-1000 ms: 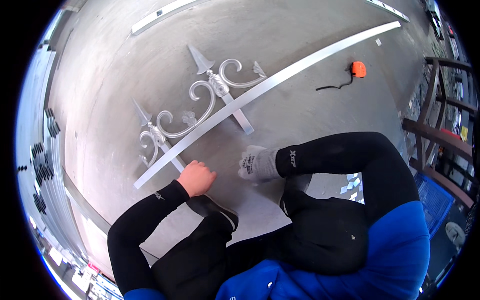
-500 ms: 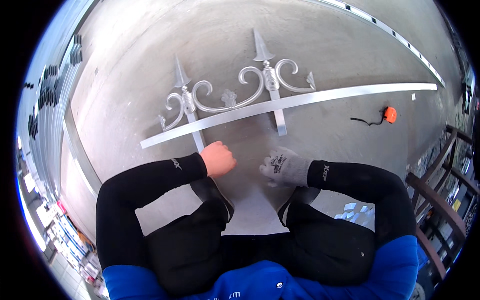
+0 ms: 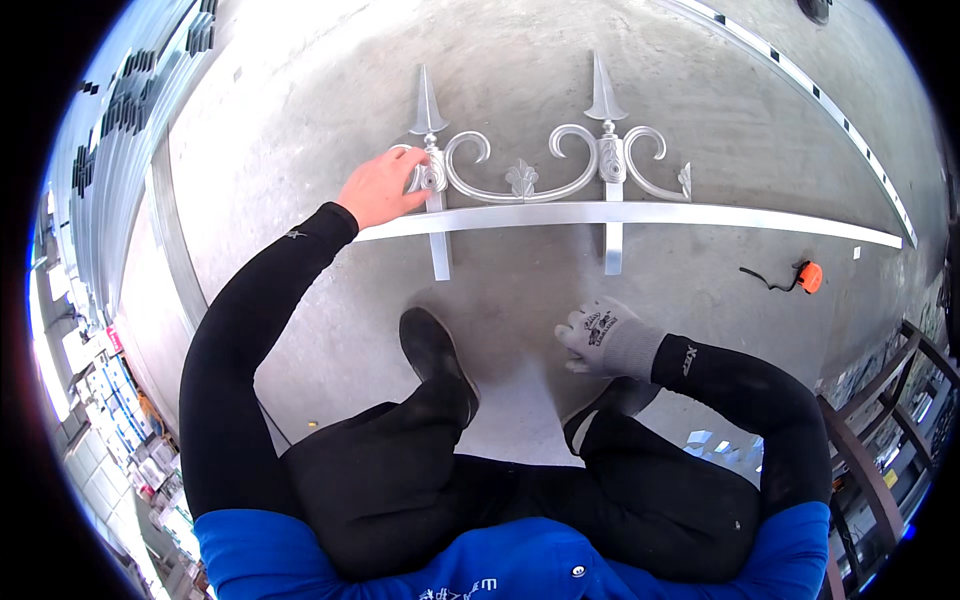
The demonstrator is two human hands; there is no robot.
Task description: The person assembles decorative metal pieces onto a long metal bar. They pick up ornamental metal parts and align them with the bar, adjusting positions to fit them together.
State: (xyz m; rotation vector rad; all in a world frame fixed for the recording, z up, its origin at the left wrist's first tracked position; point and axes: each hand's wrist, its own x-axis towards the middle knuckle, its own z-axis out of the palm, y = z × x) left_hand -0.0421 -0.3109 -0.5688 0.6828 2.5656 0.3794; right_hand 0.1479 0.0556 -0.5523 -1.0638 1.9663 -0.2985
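Note:
A silver fence ornament (image 3: 522,181) with two spear-topped posts, joined by curled scrolls, lies on the concrete floor. A long flat silver bar (image 3: 720,214) lies across the lower parts of both posts. My bare left hand (image 3: 383,188) grips the left post at its patterned collar, thumb and fingers to either side, hiding the outer left scroll and the bar's left end. My right hand (image 3: 606,338), in a grey knit glove, hangs above the floor near my right boot. Its fingers are curled in, and whatever they may hold is hidden.
An orange tape measure (image 3: 810,277) with a black strap lies on the right. Beyond the ornament runs a long slotted silver rail (image 3: 815,92). Stacked metal profiles (image 3: 95,210) line the left, a dark metal frame (image 3: 862,450) stands at right, and small shiny pieces (image 3: 722,446) lie near my right knee.
My left hand has reached forward from above the floor and taken hold of the left post's collar. The ornament now lies more level in view. My right hand stays curled.

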